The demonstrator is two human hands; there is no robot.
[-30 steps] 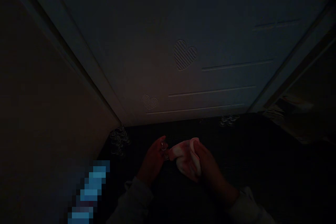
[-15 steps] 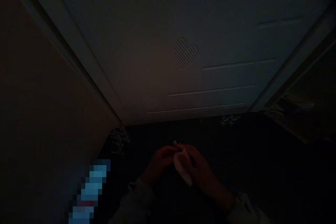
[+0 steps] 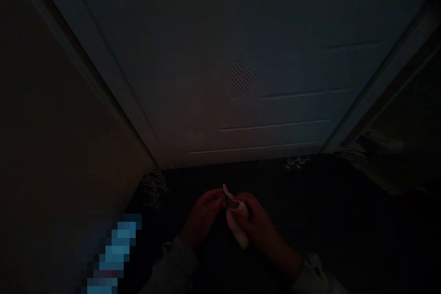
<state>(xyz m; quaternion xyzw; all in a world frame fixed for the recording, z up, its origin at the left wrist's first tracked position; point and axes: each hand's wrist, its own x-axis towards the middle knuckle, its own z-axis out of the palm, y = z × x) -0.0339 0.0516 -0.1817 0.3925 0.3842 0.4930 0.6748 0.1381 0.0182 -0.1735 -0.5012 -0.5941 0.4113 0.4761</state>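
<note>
The scene is very dark. My left hand [image 3: 203, 216] and my right hand [image 3: 257, 225] meet low in the middle over a dark ribbed surface [image 3: 327, 220]. Between them is a pale pinkish cloth [image 3: 236, 220], bunched up. My right hand is wrapped round it. My left hand's fingertips pinch at its upper end, where a small thing I cannot make out may sit. Both wrists wear light sleeves.
A pale door [image 3: 241, 78] with two embossed hearts stands just behind the surface. Clusters of small clear glass objects [image 3: 153, 186] sit at the back left and another cluster of glass objects [image 3: 296, 162] at the back right. A blurred blue patch [image 3: 113, 252] lies at lower left.
The cloth, spread wider a second ago, is now gathered small inside my right hand. My left hand has moved right and closed its fingertips onto the cloth's top.
</note>
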